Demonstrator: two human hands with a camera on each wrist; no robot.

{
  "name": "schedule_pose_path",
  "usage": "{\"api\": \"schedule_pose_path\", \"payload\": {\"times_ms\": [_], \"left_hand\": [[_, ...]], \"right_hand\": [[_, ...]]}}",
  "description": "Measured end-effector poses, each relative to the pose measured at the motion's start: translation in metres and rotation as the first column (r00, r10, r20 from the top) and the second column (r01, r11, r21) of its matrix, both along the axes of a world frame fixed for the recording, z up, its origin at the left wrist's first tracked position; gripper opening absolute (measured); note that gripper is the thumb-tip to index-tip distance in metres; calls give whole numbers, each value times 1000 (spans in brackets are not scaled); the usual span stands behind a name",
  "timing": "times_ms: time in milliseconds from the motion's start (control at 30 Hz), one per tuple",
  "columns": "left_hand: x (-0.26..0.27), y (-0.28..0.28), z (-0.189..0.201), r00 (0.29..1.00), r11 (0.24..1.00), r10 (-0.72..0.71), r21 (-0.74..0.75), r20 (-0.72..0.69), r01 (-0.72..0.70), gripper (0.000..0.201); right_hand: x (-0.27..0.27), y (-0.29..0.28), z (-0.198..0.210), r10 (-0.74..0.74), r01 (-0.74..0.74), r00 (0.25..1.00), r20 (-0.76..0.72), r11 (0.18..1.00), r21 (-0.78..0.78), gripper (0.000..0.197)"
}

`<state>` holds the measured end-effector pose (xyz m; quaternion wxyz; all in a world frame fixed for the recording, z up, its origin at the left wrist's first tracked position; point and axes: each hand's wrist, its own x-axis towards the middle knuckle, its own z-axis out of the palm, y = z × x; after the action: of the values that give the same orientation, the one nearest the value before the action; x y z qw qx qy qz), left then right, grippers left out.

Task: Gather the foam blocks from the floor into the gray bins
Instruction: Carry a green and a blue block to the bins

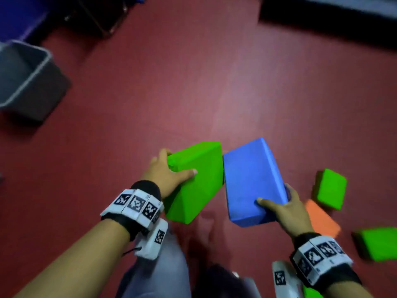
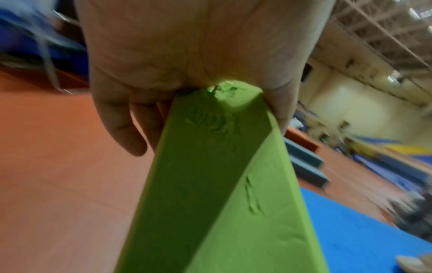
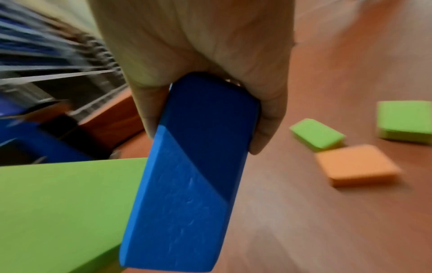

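The left hand (image 1: 169, 175) has its grip pinching one end of a green foam block (image 1: 197, 181), thumb on top and fingers under. The right hand (image 1: 287, 209) pinches a blue foam block (image 1: 253, 179) the same way; the two blocks meet at their far corners. Right of that grip, two green blocks (image 1: 330, 189) and an orange block (image 1: 321, 219) lie on the red floor (image 1: 193, 93). A gray bin (image 1: 28, 78) stands well to the left.

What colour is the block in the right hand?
Blue foam block, gripped by the right hand; clearest in the right wrist view.
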<state>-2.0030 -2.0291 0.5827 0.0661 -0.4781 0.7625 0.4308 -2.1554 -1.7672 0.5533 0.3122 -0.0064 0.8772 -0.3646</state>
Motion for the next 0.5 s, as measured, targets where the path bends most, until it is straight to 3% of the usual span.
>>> {"api": "schedule_pose_path", "payload": {"times_ms": [67,167,333,433,500], "left_hand": [[51,-59,29,980,980,190,-40,-56,-193,72],[125,-137,58,881,882,447,-91,-154,-463,71],[219,-231,89,606,600,738,-122,-298,-791,65],[237,-273,97,449,458,819,-62,-357,-887,68],[230,-299,96,346,391,870,61,-352,-919,74]], "right_hand": [[2,-90,28,184,-186,981,-65,982,-35,104],[19,-220,55,385,-398,911,-145,914,-76,110],[54,-390,96,564,-597,801,-201,782,-181,93],[56,-455,119,606,-638,769,-201,739,-216,92],[43,-488,129,615,-645,764,-193,726,-240,91]]}}
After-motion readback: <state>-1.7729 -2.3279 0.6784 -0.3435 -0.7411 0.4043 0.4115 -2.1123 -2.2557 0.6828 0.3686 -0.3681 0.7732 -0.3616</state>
